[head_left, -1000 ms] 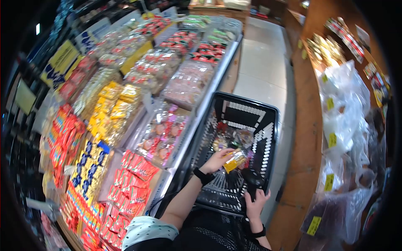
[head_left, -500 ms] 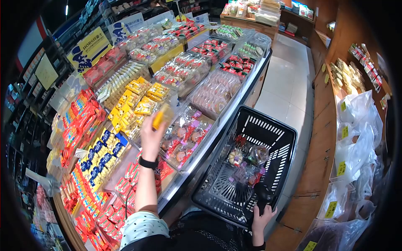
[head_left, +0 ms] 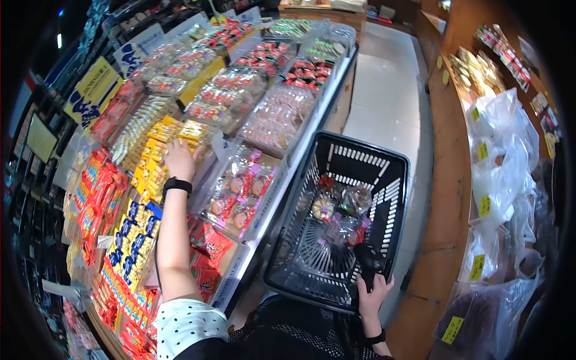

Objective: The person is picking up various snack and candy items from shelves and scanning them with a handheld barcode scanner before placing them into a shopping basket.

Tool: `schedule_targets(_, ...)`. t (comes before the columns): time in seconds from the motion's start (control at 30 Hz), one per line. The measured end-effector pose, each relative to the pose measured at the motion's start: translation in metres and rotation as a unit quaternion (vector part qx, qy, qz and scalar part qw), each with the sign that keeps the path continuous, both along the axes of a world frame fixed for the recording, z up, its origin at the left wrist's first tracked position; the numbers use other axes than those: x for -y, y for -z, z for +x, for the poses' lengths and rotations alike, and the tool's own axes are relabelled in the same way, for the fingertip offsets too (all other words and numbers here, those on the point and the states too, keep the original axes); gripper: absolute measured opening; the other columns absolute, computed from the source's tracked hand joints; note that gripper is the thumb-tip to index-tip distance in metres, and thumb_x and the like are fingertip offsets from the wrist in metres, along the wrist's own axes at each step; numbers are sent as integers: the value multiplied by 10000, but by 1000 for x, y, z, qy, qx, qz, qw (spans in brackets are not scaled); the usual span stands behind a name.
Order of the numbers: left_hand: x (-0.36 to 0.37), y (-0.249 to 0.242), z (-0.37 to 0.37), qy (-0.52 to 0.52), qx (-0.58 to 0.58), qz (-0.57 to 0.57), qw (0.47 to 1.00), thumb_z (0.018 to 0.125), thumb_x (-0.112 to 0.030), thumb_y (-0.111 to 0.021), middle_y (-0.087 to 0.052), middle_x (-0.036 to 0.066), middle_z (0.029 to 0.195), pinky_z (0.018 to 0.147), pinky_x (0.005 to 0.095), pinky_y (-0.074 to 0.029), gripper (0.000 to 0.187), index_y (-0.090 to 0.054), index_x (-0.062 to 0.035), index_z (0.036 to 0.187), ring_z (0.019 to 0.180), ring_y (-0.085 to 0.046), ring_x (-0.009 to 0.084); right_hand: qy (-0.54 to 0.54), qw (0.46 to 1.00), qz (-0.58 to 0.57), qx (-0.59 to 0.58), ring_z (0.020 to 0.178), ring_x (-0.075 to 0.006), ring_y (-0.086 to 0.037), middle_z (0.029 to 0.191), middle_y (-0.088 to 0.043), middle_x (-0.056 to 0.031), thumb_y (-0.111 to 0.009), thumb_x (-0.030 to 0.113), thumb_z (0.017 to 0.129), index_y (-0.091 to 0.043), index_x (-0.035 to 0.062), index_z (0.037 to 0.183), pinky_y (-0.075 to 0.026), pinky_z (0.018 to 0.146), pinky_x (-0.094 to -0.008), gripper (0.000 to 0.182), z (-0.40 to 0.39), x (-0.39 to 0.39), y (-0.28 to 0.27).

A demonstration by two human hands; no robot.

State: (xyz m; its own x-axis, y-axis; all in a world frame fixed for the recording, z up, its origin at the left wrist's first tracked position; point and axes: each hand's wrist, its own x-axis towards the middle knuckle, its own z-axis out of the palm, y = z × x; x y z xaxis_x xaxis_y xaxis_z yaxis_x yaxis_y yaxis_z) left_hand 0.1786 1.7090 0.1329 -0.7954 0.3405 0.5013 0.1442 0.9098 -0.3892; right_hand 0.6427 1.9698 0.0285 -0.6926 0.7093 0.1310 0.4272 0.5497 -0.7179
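My left hand (head_left: 180, 161), with a black band at the wrist, reaches down onto yellow snack packets (head_left: 157, 144) in the display. Its thumb stands apart from the fingers, and the fingertips are among the packets; no held packet shows. My right hand (head_left: 374, 294) is wrapped round the black handle (head_left: 368, 259) of a shopping basket (head_left: 401, 207). Inside the basket lie several clear-wrapped items, among them a pale round one (head_left: 323, 209) and some with purple and red parts (head_left: 345, 231).
Bins of wrapped snacks fill the counter: red packets (head_left: 96, 186), blue-and-yellow packets (head_left: 132, 246) and pink-wrapped rounds (head_left: 279, 117). A metal counter edge (head_left: 300, 150) runs beside the basket. On the right, a wooden shelf (head_left: 441, 240) bears plastic bags (head_left: 501, 150). Tiled floor (head_left: 384, 90) lies between.
My left hand, earlier raised with a yellow packet, is now down among the yellow packets. The view has shifted, and my right hand stays on the basket handle.
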Motion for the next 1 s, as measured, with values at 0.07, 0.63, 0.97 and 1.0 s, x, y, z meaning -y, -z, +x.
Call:
schedule_targets(0.07, -15, -6, 8, -16, 23, 5, 1000, 813, -448, -515, -515, 93, 975, 718, 406, -463, 424, -571, -53, 958, 941, -497, 253, 13, 1000, -2, -1, 867, -274, -513, 817, -543, -106, -647, 247, 721, -573, 4, 841, -140, 1021, -535, 281, -4, -2, 0)
schedule_targets(0.63, -240, 162, 217, 278, 573, 46, 770, 776, -356, -607, -573, 160, 1007, 767, 367, -474, 419, -550, -31, 1036, 955, -555, 273, 15, 1000, -3, 10, 805, -279, -514, 764, -517, -113, -663, 277, 706, -542, -30, 771, -136, 1010, -541, 336, -18, -11, 7)
schedule_targets(0.97, -244, 276, 182, 186, 475, -13, 860, 855, -222, -451, -175, 134, 1439, 885, 519, -350, 571, -244, -132, 1380, 1286, -220, 340, 20, 999, 33, 20, 779, -278, -519, 727, -517, -113, -660, 287, 692, -541, -30, 753, -147, 1010, -550, 344, -38, 0, 0)
schedule_targets(1.0, -248, 287, 183, 163, 459, -38, 873, 862, -235, -448, -119, 119, 1460, 872, 526, -351, 604, -188, -148, 1400, 1265, -234, 372, 24, 999, 38, 25, 775, -278, -518, 726, -517, -113, -662, 284, 688, -543, -30, 749, -149, 1010, -549, 342, -39, 0, 0)
